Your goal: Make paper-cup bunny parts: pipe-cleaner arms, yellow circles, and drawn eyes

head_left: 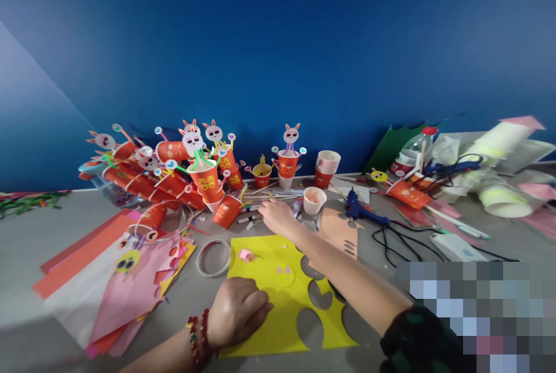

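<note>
My left hand [240, 310], with red beads at the wrist, rests closed on the left edge of the yellow paper sheet [260, 251]. Anything inside its curled fingers is hidden. Stretched forward past the sheet, my right hand [278, 218] is bent down among pens [249, 218] and thin sticks, its fingers bunched; what they grip, if anything, does not show. The yellow sheet has several cut-out holes. On it lie two small pink circles [284, 270] and a little folded pink paper [245, 255]. Just beyond the right hand stands a small white paper cup [314, 200].
Red paper cups with rabbit faces [204, 179] crowd the back left. Paper sheets [117, 280] and a tape roll [213, 258] lie left. Behind are stacked cups [326, 168]. Rightward are a blue glue gun [365, 211], cables, a white power strip [458, 247] and a bottle [412, 153].
</note>
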The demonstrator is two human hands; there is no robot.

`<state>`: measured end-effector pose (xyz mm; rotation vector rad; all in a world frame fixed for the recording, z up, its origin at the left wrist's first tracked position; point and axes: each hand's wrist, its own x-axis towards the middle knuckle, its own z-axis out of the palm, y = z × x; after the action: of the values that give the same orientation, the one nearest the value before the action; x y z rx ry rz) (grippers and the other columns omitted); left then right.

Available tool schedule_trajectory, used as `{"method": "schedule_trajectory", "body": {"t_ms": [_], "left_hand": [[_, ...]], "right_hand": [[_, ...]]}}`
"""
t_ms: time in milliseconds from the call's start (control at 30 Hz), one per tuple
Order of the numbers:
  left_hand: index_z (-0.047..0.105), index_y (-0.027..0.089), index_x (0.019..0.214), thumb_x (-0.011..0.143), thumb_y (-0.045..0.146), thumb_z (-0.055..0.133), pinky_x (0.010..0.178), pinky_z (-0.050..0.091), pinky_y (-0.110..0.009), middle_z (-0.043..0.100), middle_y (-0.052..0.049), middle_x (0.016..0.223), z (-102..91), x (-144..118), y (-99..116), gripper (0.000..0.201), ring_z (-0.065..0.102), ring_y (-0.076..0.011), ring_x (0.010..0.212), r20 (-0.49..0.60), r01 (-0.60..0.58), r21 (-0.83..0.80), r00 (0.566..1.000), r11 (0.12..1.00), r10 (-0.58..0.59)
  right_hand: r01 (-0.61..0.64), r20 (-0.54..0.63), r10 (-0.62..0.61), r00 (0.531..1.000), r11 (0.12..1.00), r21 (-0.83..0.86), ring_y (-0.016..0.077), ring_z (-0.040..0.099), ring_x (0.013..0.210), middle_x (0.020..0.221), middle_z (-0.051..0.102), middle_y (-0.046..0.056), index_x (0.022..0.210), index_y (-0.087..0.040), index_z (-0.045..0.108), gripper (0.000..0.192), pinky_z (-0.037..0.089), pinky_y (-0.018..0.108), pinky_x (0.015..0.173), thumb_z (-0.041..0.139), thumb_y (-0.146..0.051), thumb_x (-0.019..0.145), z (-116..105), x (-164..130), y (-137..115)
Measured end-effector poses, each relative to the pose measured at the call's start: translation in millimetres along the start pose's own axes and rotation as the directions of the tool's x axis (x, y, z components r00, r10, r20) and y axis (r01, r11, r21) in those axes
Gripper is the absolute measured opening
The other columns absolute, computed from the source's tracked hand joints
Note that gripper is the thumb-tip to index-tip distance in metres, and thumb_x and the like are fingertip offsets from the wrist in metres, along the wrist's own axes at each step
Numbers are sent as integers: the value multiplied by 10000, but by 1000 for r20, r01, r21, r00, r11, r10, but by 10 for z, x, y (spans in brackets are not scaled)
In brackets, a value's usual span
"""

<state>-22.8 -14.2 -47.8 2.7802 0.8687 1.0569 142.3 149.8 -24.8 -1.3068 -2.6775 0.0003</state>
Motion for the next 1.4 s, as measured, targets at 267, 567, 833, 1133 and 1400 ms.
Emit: {"method": "schedule_trajectory", "body": {"t_ms": [267, 567, 833, 1133, 1400], "left_hand": [[588, 194, 1007, 940, 132, 492, 691, 492, -292, 653, -53, 810, -38, -5, -131, 132, 609, -174, 753, -86, 122, -73, 988, 990, -129], [522, 172, 1234, 964, 177, 525, 927, 465, -424, 640, -122, 1125, -153, 87, -241, 269, 565, -262, 1047, -79, 281, 121, 959, 952, -273], [517, 192, 921, 990, 203, 420, 685, 459, -329, 626, -42, 780, -141, 120, -87, 119, 576, -212, 711, 43, 217, 60, 975, 974, -220], [480, 210, 844, 1013, 283, 388, 660, 425, -303, 629, -41, 793, -236, 180, -89, 206, 596, -216, 730, 182, 361, 69, 912, 930, -367], [531, 202, 1019, 933, 400, 583, 713, 456, -283, 602, -39, 917, -212, 256, -81, 221, 571, -166, 790, 283, 581, -540, 807, 609, -518]], "right_hand": [[43, 33, -41, 999, 997, -61, 282, 590, 1055, 1061, 706, 144, 1045, -118, 668, 216, 438, 372, 905, 491, -106, 921, -223, -11, 9], [175, 10, -192, 981, 914, 366, 180, 616, 810, 872, 699, 45, 940, -177, 660, 146, 411, 267, 697, 522, -219, 962, -860, -967, -194], [-23, 6, 62, 998, 270, 963, 123, 578, 622, 737, 659, 12, 968, -166, 698, 249, 431, 214, 552, 668, -401, 890, -666, -1255, -333], [-146, 144, 30, 989, 67, 987, 103, 549, 574, 659, 614, -7, 1044, -161, 700, 306, 451, 206, 538, 675, -425, 891, -435, -1195, -233], [-84, 134, 121, 984, -348, 934, 78, 455, 458, 543, 545, -50, 1025, -164, 685, 238, 414, 224, 523, 630, -376, 931, -487, -1164, -318]]}}
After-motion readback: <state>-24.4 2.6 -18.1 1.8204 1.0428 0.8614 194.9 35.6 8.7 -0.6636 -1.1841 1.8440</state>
